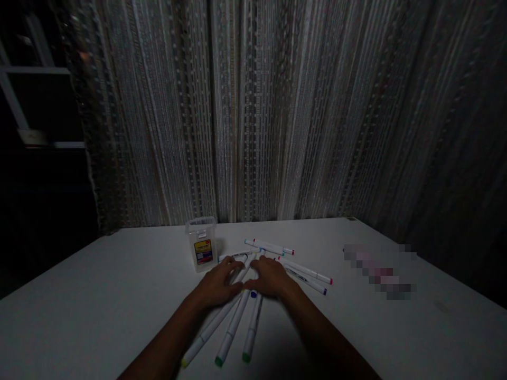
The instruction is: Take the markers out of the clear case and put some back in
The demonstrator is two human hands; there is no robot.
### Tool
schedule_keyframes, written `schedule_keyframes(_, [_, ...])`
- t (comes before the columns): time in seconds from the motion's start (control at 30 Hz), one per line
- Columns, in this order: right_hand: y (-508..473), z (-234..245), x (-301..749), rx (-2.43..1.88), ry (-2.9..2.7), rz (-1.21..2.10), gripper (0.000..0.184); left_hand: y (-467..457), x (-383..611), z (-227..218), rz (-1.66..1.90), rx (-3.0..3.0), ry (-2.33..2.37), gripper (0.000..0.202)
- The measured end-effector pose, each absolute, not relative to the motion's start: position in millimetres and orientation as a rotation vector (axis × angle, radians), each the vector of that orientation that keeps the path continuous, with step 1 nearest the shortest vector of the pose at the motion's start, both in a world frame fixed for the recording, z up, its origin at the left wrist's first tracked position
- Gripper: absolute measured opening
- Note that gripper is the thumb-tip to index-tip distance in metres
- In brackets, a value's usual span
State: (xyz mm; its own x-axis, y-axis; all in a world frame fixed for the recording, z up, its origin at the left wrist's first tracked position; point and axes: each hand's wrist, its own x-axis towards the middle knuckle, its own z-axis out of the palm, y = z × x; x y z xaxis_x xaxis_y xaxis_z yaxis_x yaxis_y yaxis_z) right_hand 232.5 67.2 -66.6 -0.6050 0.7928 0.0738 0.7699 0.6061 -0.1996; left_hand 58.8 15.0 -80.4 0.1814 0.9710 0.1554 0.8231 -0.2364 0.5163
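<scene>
My left hand [221,281] lies over the white markers, its thumb and fingers apart. Facing it, my right hand [270,275] rests on the same loose pile, thumb and fingers also spread. From beneath the hands, a yellow-tipped marker [209,330] and two green-tipped ones, a left one [232,333] and a right one [252,330], point toward me. A dark blue marker end [253,294] shows between my thumbs. Right of my right hand lie a pink-tipped marker [307,270] and a blue-tipped marker [307,281]. A red-tipped marker [273,247] lies beyond. Some markers are partly hidden by my hands.
A clear plastic container [202,245] with a colourful label stands upright, just left of the markers. A blurred-out object [378,272] lies at the right on the white table [119,285]. Behind the table's far edge hangs a patterned curtain [253,116].
</scene>
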Motion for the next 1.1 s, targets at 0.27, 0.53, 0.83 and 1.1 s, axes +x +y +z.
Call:
schedule_keyframes(0.27, [72,-70,232,-1.382,-2.578,0.156,0.03,20,64,-90,0.58,2.213,1.853,0.041])
schedule_keyframes(0.53, [72,-71,231,-1.29,-2.595,0.189,0.037,18,67,-85,0.609,2.167,1.914,0.044])
schedule_keyframes(0.83, [81,-79,233,-1.363,-2.507,0.129,0.028,23,75,-89,0.564,2.145,2.076,0.039])
schedule_keyframes(1.1, [86,-74,240,-1.419,-2.356,0.045,0.029,36,84,-82,0.5,2.217,2.183,0.043])
